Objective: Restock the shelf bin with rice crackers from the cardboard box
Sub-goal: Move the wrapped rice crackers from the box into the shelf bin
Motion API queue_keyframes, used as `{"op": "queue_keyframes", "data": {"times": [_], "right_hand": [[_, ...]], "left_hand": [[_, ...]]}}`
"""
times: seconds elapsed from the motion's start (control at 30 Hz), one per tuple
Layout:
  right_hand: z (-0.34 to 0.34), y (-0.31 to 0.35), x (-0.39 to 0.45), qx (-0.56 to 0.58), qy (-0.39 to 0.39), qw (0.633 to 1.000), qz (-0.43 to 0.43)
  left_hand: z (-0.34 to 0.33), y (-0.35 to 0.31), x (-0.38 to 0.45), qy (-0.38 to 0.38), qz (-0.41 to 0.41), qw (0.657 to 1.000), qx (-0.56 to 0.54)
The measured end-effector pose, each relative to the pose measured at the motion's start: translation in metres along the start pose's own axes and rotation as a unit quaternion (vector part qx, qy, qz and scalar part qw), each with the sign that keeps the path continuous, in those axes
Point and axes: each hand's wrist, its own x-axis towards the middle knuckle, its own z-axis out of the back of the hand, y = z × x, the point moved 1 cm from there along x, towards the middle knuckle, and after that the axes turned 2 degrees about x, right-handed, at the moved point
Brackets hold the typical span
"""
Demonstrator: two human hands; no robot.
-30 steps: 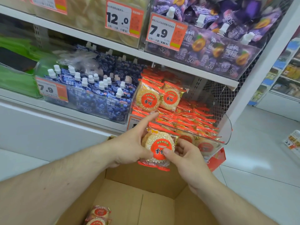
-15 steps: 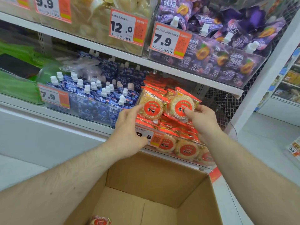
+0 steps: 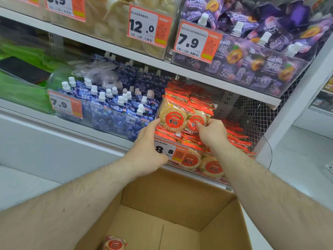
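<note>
Head camera looks down past two bare forearms at a snack shelf, and both hands are up at the clear shelf bin (image 3: 259, 134) in the middle right of the frame. The step in hand looks like the placing itself: packs are being stood upright at the front of the pile. The left hand (image 3: 147, 147) has its thumb against the lower left edge of the larger rice cracker pack (image 3: 172, 120); whether its fingers curl round behind I cannot tell. The right hand (image 3: 210, 135) pinches the smaller-looking pack (image 3: 195, 121) just beside it, thumb pressed on the red label, fingers behind.

Next, I'd judge, both packs need settling so they stand without tipping forward over the bin's front lip, then letting go and reaching back down. The cardboard box (image 3: 178, 201) sits open in the lower centre of the frame, just below the bin. One remaining pack (image 3: 114, 243) shows at the bottom edge of the frame, so the job seems close to done, though part of the box floor is out of sight.

Each pack is a clear crinkly wrapper with orange-red ends, a pale round cracker inside and a red disc label with white characters. Many lie heaped in the bin, some flat behind the orange price tag (image 3: 171, 152) at its front.
</note>
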Motion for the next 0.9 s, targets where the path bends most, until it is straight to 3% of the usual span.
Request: {"op": "queue_keyframes", "data": {"times": [0.1,0.2,0.4,0.5,0.6,0.7,0.9], "right_hand": [[-0.001,-0.001,-0.001,0.014,0.021,1.0,-0.014],[0.006,0.0,-0.007,0.046,0.031,0.998,-0.022],[0.017,-0.01,-0.017,0.037,0.0,0.999,-0.027],[0.022,-0.008,-0.03,-0.031,-0.08,0.996,0.025],[0.025,0.002,-0.052,-0.004,-0.175,0.972,0.159],[0.015,0.018,-0.07,0.017,-0.13,0.958,0.254],[-0.012,0.04,-0.05,-0.086,-0.086,0.952,0.28]], "left_hand": [[0.001,0.0,0.001,-0.001,-0.003,1.0,-0.01],[0.003,-0.001,-0.001,-0.023,-0.016,0.998,0.052],[0.007,-0.003,-0.003,-0.027,-0.039,0.995,0.083],[0.006,-0.002,-0.003,-0.026,-0.047,0.995,0.087],[0.005,-0.003,-0.003,-0.026,-0.055,0.994,0.09],[0.005,-0.002,-0.003,-0.026,-0.059,0.994,0.088],[0.006,0.002,-0.001,-0.017,-0.058,0.996,0.068]]}}
